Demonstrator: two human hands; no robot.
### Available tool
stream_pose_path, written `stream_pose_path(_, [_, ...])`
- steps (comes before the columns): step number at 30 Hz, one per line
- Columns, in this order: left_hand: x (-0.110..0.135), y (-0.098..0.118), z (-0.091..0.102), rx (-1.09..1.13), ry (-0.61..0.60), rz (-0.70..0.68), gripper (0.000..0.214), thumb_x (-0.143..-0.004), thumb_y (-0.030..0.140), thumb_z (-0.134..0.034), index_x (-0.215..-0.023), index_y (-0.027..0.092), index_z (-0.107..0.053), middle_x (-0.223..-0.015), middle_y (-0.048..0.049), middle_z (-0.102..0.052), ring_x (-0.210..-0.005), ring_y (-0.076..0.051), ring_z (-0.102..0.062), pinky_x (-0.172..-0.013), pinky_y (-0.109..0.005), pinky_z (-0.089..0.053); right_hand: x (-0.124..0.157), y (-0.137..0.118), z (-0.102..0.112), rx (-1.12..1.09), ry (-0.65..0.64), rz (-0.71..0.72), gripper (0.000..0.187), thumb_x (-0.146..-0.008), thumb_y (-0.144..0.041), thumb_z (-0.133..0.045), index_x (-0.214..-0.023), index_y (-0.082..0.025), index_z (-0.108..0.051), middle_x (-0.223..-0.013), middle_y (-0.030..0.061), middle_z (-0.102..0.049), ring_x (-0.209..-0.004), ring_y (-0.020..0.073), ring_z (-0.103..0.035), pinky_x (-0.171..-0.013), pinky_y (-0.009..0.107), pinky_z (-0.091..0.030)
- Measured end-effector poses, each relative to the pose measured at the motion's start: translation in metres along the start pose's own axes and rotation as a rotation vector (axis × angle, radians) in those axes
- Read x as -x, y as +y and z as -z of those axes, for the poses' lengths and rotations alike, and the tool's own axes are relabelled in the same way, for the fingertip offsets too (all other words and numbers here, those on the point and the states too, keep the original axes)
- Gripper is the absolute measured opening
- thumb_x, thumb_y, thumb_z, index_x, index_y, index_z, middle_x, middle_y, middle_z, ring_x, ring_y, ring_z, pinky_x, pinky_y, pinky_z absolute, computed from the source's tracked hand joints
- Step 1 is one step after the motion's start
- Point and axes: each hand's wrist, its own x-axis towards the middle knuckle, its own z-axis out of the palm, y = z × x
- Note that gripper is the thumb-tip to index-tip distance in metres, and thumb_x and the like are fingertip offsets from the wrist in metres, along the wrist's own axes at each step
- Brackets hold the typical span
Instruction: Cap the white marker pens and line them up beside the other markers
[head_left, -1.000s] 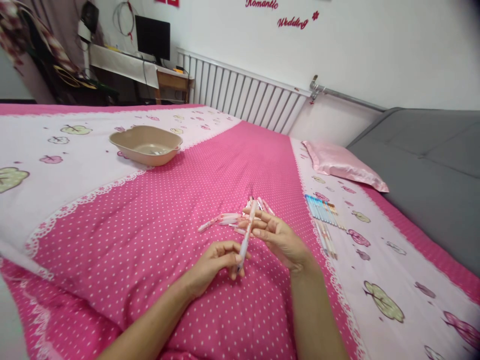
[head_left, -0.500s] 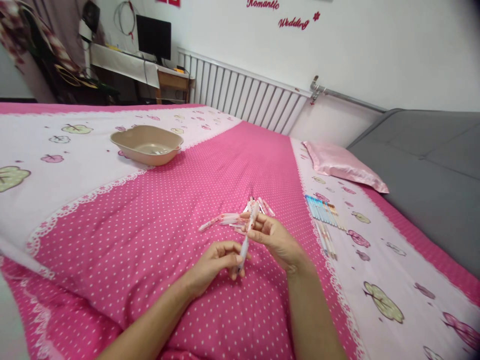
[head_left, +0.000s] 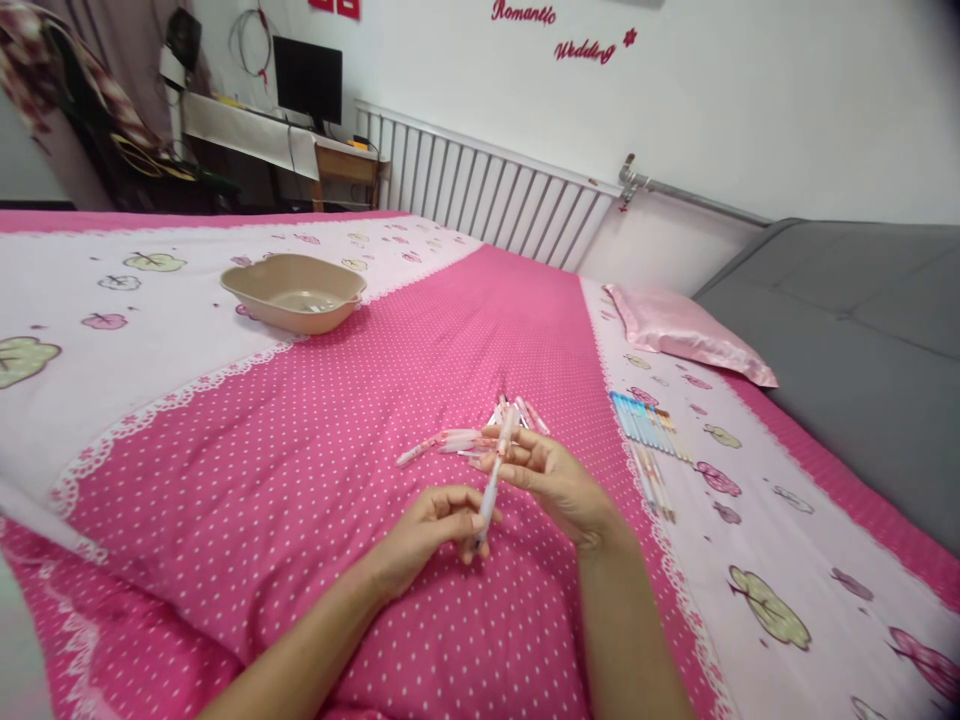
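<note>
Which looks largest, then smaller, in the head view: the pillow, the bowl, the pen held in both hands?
1. pillow
2. bowl, close to the pillow in looks; it lies about as far off, so this order is unsure.
3. pen, thinnest by far, though nearest the camera.

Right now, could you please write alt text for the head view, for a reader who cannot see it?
Two bare hands hold one pale pen between them over a pink dotted bedspread: the left hand at its lower end, the right hand near its top. Loose pens lie just beyond, a beige basin farther left.
</note>
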Motion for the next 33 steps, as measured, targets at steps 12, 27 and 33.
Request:
stream_pose_path(12, [0.001, 0.002, -0.001, -0.009, 0.006, -0.002, 0.021, -0.074, 0.033, -0.066, -0.079, 0.013, -0.066, -0.061, -0.0024, -0.065, -0.048, -0.007, -0.051, -0.052, -0.02, -0.041, -0.003, 0.003, -0.005, -0.008, 0.03, 0.038, 0.045, -0.07, -0.028, -0.075, -0.111, -0.023, -0.059, -0.105, 0.0048, -0.066, -0.102, 0.0187, -0.06, -0.097, 0.037, -0.04])
stream_pose_path(27, [0.0, 0.0, 0.0, -0.019, -0.001, -0.003, 0.02, -0.073, 0.031, -0.067, -0.081, 0.013, -0.065, -0.061, -0.002, -0.065, -0.048, -0.007, -0.051, -0.053, -0.02, -0.041, -0.002, 0.006, 0.001, 0.01, 0.022, 0.04, 0.041, -0.069, -0.022, -0.075, -0.107, -0.022, -0.062, -0.098, 0.004, -0.068, -0.093, 0.0175, -0.063, -0.09, 0.035, -0.044])
stream_pose_path(33, [0.0, 0.001, 0.0, -0.027, 0.007, -0.008, 0.02, -0.074, 0.031, -0.066, -0.081, 0.012, -0.065, -0.061, -0.002, -0.065, -0.047, -0.006, -0.051, -0.052, -0.019, -0.041, -0.004, 0.007, -0.005, 0.023, 0.05, 0.041, 0.041, -0.072, -0.027, -0.073, -0.11, -0.023, -0.06, -0.105, 0.0047, -0.067, -0.1, 0.0185, -0.061, -0.094, 0.035, -0.043])
